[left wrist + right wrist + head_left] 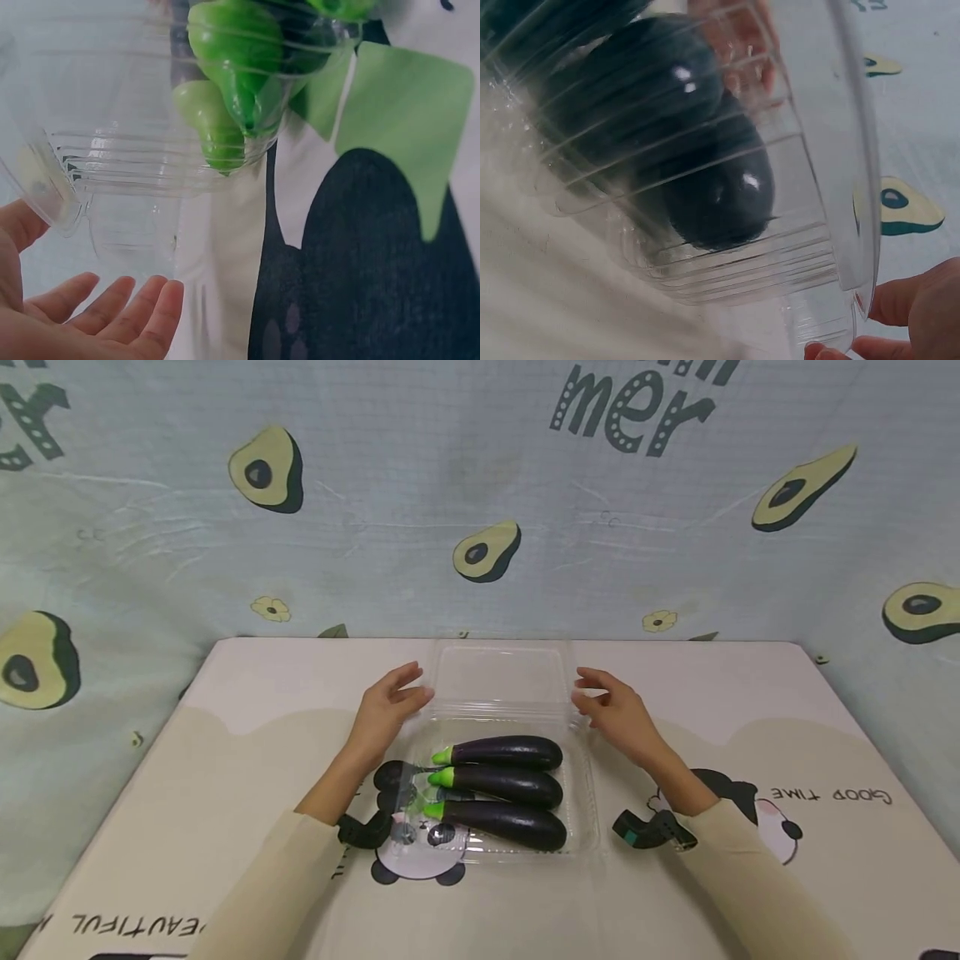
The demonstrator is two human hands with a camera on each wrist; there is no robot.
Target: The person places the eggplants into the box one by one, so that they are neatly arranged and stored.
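A clear plastic clamshell box [587, 802] lies on the table with its transparent lid [501, 675] folded back, away from me. Three dark purple eggplants [506, 785] with green stem ends lie side by side in the base, stems to the left. My left hand [386, 710] is beside the lid's left edge near the hinge, fingers extended and spread from the thumb; the left wrist view shows its fingers [161, 311] close to the lid. On the other side, my right hand [615, 714] has loosely bent fingers right at the lid's right edge.
The pale table cover [247, 827] carries printed pandas and lettering. Behind the table hangs a light curtain [390, 485] with printed avocados. Dark wrist camera mounts [365, 831] sit on both wrists, close to the box's sides.
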